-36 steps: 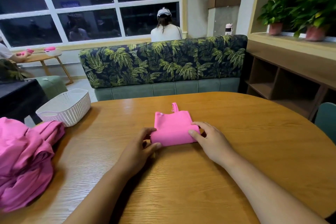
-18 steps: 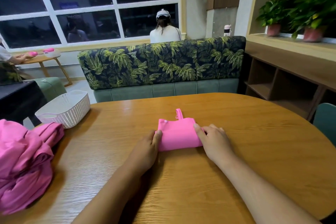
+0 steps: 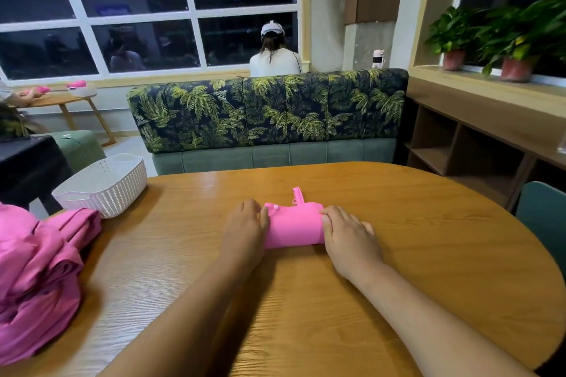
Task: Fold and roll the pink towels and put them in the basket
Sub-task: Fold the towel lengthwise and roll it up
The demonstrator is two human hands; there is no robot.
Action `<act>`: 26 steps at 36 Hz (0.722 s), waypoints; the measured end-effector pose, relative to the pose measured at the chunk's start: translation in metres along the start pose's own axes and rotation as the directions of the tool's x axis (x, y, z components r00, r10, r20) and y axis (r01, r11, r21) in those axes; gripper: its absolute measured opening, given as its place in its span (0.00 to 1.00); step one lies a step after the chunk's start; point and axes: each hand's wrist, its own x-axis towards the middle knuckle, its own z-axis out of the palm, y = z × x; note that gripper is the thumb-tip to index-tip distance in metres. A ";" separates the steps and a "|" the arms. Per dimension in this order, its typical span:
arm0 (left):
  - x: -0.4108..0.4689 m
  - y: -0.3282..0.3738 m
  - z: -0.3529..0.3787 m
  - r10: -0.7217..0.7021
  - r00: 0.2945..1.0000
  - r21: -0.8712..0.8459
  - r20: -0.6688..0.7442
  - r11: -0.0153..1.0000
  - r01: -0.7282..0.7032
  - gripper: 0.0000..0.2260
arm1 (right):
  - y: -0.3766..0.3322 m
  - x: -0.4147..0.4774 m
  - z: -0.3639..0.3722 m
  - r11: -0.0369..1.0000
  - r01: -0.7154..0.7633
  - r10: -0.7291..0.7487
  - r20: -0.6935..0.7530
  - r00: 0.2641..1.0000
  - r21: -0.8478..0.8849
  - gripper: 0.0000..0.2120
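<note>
Heaped at eight o'clock on the table (image 3: 428,254): loose pink towels (image 3: 36,278), likely kept within reach for later rounds. Just beyond, at ten o'clock by the table's edge: white basket (image 3: 104,185), presumably parked close for a short drop-off.

At centre, toward twelve o'clock: left hand (image 3: 245,223) laid flat against the left end of the towel roll (image 3: 294,228), pressing rather than clutching. Mirrored at the right end: right hand (image 3: 349,236), resting on the cloth, likewise unclenched. Probably set so to keep both ends even and stop any unwinding.

Bright pink, smooth, short and plump, seemingly rolled most of the way. Poking out at the far edge: hanging loop (image 3: 297,194) and small white button (image 3: 275,207).
</note>
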 end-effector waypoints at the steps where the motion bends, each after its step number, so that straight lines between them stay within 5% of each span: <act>1: -0.003 -0.001 0.003 0.081 0.995 -0.034 -0.052 0.996 -0.083 0.06 | 0.000 0.002 -0.001 1.000 -0.003 0.003 0.008 1.000 -0.009 0.20; 5: -0.023 -0.004 0.014 0.384 0.918 0.036 -0.096 0.924 -0.382 0.12 | 0.000 0.011 0.001 1.000 -0.017 0.017 0.024 1.000 -0.026 0.18; 18: 0.012 -0.014 0.023 0.221 0.972 -0.071 0.081 0.974 -0.215 0.19 | 0.000 0.049 0.003 0.997 -0.074 0.069 0.104 0.992 0.039 0.26; 23: 0.031 -0.017 0.022 0.202 0.970 -0.070 0.135 0.979 -0.194 0.18 | 0.001 0.057 0.012 0.982 0.117 -0.125 -0.043 0.991 -0.148 0.25; 26: 0.045 -0.016 0.021 0.175 0.968 -0.056 0.179 0.984 -0.168 0.17 | 0.004 0.052 0.023 0.975 0.204 -0.217 -0.155 0.964 -0.093 0.21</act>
